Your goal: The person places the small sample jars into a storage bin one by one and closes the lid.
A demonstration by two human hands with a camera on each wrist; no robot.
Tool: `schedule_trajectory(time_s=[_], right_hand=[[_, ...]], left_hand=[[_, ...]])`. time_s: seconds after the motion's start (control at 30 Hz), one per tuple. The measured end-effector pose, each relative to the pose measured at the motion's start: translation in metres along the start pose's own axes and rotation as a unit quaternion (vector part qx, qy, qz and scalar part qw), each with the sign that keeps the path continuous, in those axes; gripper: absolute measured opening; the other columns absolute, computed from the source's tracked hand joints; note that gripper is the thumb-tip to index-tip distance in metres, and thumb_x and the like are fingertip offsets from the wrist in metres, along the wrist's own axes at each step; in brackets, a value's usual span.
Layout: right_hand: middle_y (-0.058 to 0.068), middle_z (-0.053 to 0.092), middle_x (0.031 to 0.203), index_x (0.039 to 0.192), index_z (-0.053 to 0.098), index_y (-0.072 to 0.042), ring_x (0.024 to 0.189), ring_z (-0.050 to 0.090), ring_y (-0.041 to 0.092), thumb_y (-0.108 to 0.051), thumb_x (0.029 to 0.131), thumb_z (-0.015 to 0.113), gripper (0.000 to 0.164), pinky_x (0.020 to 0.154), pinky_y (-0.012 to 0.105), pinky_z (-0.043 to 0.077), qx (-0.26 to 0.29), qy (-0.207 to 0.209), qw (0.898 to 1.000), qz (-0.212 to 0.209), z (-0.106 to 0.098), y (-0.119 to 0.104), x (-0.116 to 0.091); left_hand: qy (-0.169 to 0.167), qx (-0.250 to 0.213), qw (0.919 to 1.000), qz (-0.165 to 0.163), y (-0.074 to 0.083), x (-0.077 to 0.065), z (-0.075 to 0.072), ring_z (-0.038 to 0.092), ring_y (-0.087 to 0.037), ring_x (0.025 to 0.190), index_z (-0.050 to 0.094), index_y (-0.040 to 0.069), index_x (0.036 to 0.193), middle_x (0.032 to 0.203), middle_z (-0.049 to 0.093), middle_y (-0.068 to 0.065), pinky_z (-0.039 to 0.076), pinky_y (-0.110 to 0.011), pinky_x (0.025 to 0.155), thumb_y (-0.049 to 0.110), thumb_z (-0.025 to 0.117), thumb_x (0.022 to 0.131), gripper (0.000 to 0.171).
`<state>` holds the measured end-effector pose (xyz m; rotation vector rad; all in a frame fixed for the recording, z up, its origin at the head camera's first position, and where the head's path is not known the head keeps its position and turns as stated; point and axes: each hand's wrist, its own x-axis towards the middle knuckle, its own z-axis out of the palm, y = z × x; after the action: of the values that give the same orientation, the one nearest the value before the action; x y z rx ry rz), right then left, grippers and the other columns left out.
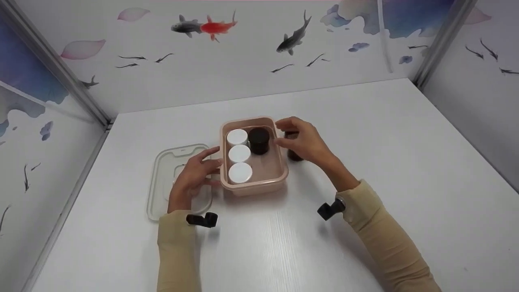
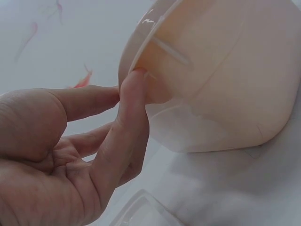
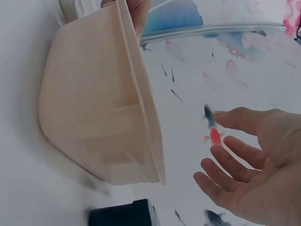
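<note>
A pink plastic container (image 1: 259,187) sits on the table with three white-lidded jars (image 1: 239,154) in a row along its left side. One black-lidded jar (image 1: 258,140) stands in its far right corner. My left hand (image 1: 194,176) holds the container's left rim; in the left wrist view its fingertips (image 2: 133,87) meet at that edge. Just beyond the right rim hovers my right hand (image 1: 305,140), fingers loosely bent and nothing between them. Under it, outside the container, is a dark jar (image 1: 294,154), partly hidden by the hand; the right wrist view shows this dark jar (image 3: 123,214) near the container.
A translucent lid (image 1: 156,198) lies flat left of the container, partly beneath my left hand. White panels (image 1: 243,69) painted with fish border the table at the back and both sides. A small black device (image 1: 331,209) is strapped at each wrist.
</note>
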<state>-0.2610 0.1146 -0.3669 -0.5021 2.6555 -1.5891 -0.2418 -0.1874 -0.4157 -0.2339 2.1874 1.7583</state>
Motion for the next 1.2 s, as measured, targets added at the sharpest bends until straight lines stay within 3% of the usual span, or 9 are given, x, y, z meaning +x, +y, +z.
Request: schedule_trajectory(time_s=[0.27, 0.47, 0.7, 1.03, 1.2], right_hand=[[0.017, 0.063, 0.132, 0.129, 0.061, -0.001, 0.128, 0.056, 0.031, -0.013, 0.090, 0.076, 0.044, 0.110, 0.047, 0.046, 0.043, 0.051, 0.998, -0.007, -0.012, 0.031, -0.003], [0.016, 0.061, 0.136, 0.131, 0.061, -0.002, 0.132, 0.054, 0.029, -0.017, 0.090, 0.076, 0.047, 0.111, 0.048, 0.043, 0.039, 0.065, 0.997, -0.002, -0.020, 0.046, -0.002], [0.012, 0.058, 0.141, 0.137, 0.057, -0.007, 0.134, 0.051, 0.027, -0.023, 0.089, 0.078, 0.055, 0.111, 0.045, 0.043, 0.018, 0.054, 0.998, 0.012, -0.024, 0.063, 0.001], [0.012, 0.048, 0.148, 0.141, 0.047, -0.009, 0.141, 0.044, 0.032, -0.027, 0.085, 0.081, 0.068, 0.112, 0.051, 0.043, 0.045, 0.023, 0.994, 0.092, -0.027, 0.088, 0.006], [0.015, 0.044, 0.151, 0.145, 0.043, -0.008, 0.143, 0.042, 0.034, -0.026, 0.086, 0.081, 0.073, 0.115, 0.053, 0.038, 0.044, 0.003, 0.993, 0.106, -0.021, 0.095, 0.007]], left_hand=[[-0.004, 0.013, 0.9999, -0.003, 0.002, 0.002, 0.000, 0.068, -0.024, 0.113, 0.041, 0.025, 0.153, 0.139, 0.062, -0.013, 0.061, -0.034, 0.076, 0.030, 0.062, 0.100, 0.057], [-0.010, 0.002, 0.9999, 0.005, 0.001, 0.002, 0.000, 0.068, -0.024, 0.112, 0.042, 0.025, 0.153, 0.139, 0.061, -0.013, 0.061, -0.034, 0.074, 0.029, 0.061, 0.100, 0.056], [-0.004, -0.008, 1.0000, 0.004, -0.001, 0.000, -0.002, 0.068, -0.023, 0.111, 0.042, 0.026, 0.152, 0.138, 0.062, -0.013, 0.061, -0.035, 0.075, 0.026, 0.060, 0.101, 0.054], [-0.005, -0.008, 0.9998, 0.017, -0.002, 0.003, 0.000, 0.069, -0.022, 0.108, 0.042, 0.024, 0.152, 0.139, 0.061, -0.015, 0.061, -0.034, 0.075, 0.027, 0.061, 0.101, 0.055], [-0.011, -0.018, 0.9995, 0.022, -0.004, 0.002, -0.002, 0.070, -0.020, 0.104, 0.042, 0.022, 0.153, 0.139, 0.060, -0.018, 0.061, -0.033, 0.073, 0.025, 0.060, 0.101, 0.055]])
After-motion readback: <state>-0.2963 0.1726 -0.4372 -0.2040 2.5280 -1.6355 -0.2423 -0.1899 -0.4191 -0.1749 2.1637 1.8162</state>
